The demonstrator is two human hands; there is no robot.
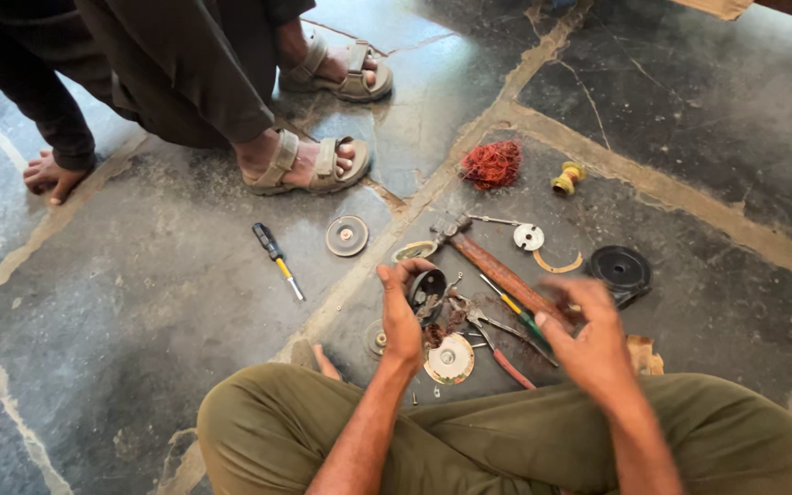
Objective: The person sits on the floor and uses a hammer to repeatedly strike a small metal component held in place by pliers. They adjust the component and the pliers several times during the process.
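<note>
I sit cross-legged on a stone floor. My left hand (402, 312) grips a small dark round part (427, 291) just above the floor. Blurred and with spread fingers, my right hand (587, 335) hovers over a wooden-handled hammer (497, 268) and a green-handled screwdriver (517, 312); it seems to hold nothing. Pliers with red grips (497, 344) and a pale disc (450, 358) lie between my hands.
A black-and-yellow screwdriver (277, 259), a grey disc (347, 236), a tangle of red wire (491, 164), a yellow spool (567, 176), a black round cover (620, 269) and a white disc (529, 236) lie around. Another person's sandalled feet (309, 165) stand at the top left.
</note>
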